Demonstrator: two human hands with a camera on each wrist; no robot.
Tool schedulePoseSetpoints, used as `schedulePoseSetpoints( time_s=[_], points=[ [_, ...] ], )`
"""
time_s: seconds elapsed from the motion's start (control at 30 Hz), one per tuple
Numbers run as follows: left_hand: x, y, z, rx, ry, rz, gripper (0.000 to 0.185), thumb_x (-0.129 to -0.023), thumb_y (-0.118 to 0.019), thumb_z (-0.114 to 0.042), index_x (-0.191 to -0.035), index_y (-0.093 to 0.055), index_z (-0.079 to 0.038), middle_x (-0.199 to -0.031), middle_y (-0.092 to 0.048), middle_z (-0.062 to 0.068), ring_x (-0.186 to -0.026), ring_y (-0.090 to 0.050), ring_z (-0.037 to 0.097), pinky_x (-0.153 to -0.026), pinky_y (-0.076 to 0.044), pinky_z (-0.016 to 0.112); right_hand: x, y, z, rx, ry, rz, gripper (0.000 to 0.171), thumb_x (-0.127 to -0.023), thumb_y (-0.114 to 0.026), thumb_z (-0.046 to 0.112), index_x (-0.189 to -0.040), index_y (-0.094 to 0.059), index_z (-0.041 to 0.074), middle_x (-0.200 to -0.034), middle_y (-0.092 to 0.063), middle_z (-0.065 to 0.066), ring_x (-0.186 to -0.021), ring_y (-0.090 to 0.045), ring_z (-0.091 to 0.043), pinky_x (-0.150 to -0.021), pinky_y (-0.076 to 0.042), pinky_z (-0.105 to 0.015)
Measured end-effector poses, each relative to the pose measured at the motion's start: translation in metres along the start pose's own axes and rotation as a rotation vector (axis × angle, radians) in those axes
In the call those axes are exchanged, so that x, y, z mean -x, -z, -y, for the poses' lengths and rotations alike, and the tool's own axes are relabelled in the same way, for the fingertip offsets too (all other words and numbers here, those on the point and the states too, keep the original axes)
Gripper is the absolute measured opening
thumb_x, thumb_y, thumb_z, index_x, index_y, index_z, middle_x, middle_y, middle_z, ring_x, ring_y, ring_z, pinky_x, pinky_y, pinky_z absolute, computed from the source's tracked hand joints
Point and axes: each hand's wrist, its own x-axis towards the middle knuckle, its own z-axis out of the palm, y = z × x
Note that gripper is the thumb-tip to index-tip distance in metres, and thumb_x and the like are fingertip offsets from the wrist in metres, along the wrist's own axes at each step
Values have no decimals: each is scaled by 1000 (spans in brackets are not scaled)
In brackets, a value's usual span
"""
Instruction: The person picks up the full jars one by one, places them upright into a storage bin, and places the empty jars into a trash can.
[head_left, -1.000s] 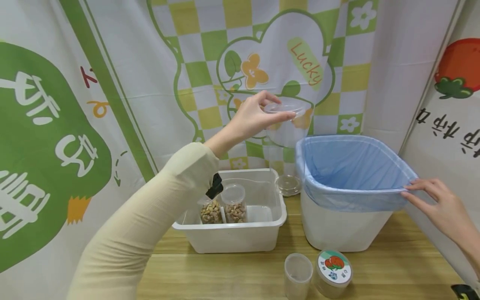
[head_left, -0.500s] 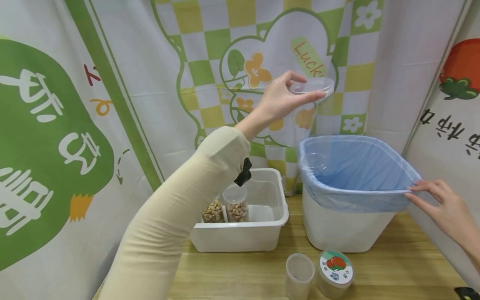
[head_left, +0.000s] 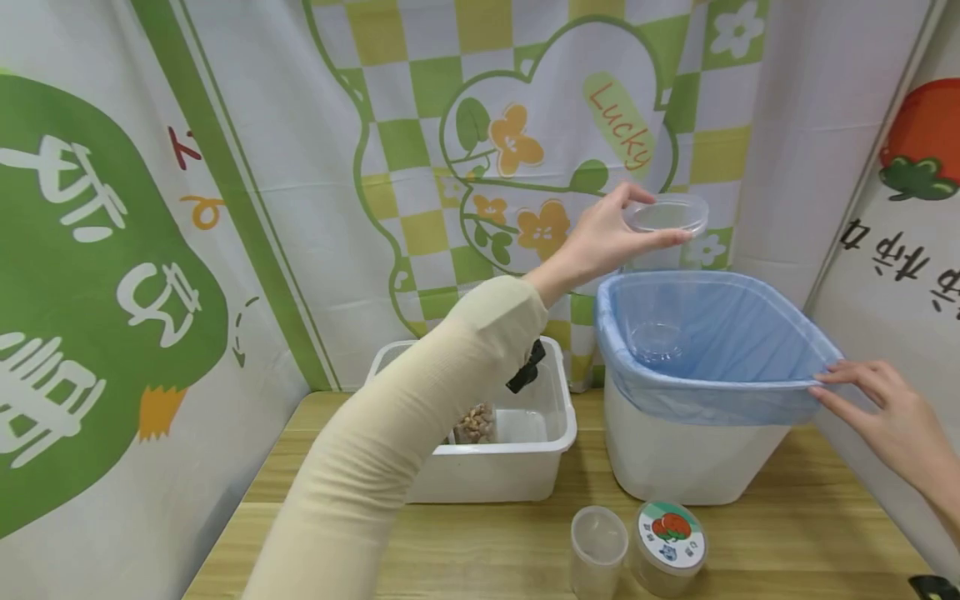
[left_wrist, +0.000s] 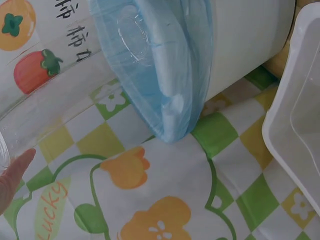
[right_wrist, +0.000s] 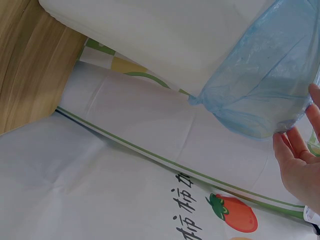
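My left hand [head_left: 603, 237] grips a tall clear plastic jar [head_left: 660, 283] by its rim, thumb in front and fingers behind. The jar is see-through, and its round base sits below the rim of a white trash bin [head_left: 675, 458], inside the opening. A blue bin liner [head_left: 750, 333] covers the bin's inside and folds over its edge. At the bin's right corner my right hand [head_left: 885, 417] pinches the lined rim between thumb and fingers. In the left wrist view the jar [left_wrist: 55, 100] slants toward the liner; in the right wrist view fingertips [right_wrist: 282, 142] touch the lined edge.
A white plastic tub [head_left: 491, 475] stands left of the bin, with a jar of nuts [head_left: 476, 423] inside, partly hidden by my sleeve. In front on the wooden table [head_left: 465, 550] are a small translucent cup [head_left: 597, 542] and a round container with a tomato-print lid [head_left: 670, 537].
My left hand has moved right with the clear jar, from behind the tub to over the bin, then lowered it into the opening. The right hand has stayed at the rim.
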Motion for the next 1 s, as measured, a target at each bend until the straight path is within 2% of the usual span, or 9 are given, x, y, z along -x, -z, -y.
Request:
schedulePoseSetpoints(
  time_s=[0.13,0.37,0.47,0.63,0.87,1.0],
  points=[
    [0,-12,5,-3,5,29,61,-73,-69,-42,-121,-43,-14,-111,-52,0,-82,-54,9,-68,-43,17,0,0,0,-4,-4,2,14,-76,-66,0,-86,-59,-6,-98,-38,30,-96,-32,19,-80,-23,5],
    [3,-32,15,31,-15,80,59,-72,-71,-37,-119,-44,-12,-94,-56,-2,-77,-55,6,-71,-41,16,0,1,1,-16,14,-6,13,-75,-66,-1,-85,-59,-6,-97,-40,29,-96,-33,18,-80,-23,5],
    [3,-40,20,14,-8,99,59,-71,-71,-38,-118,-45,-12,-100,-56,-1,-81,-56,6,-74,-41,16,0,1,1,-16,8,-4,14,-74,-67,-1,-85,-59,-6,-97,-39,30,-96,-33,18,-80,-23,5],
    [4,-51,27,-29,3,111,61,-71,-72,-39,-119,-47,-12,-120,-51,0,-99,-51,9,-81,-39,17,0,1,1,0,5,-2,15,-74,-68,1,-85,-59,-5,-97,-38,31,-95,-32,19,-80,-22,6],
    [6,-62,34,-50,-1,153,61,-71,-71,-39,-120,-47,-12,-112,-52,-1,-78,-52,7,-71,-41,15,1,0,0,-11,5,-8,14,-74,-68,0,-84,-59,-5,-97,-40,30,-95,-33,19,-80,-23,5],
    [6,-66,35,-114,-10,195,61,-75,-67,-40,-124,-45,-12,-124,-47,1,-93,-51,8,-78,-41,16,1,0,0,-22,0,-11,14,-74,-68,0,-84,-59,-5,-97,-40,30,-95,-34,19,-80,-24,5]
  ],
)
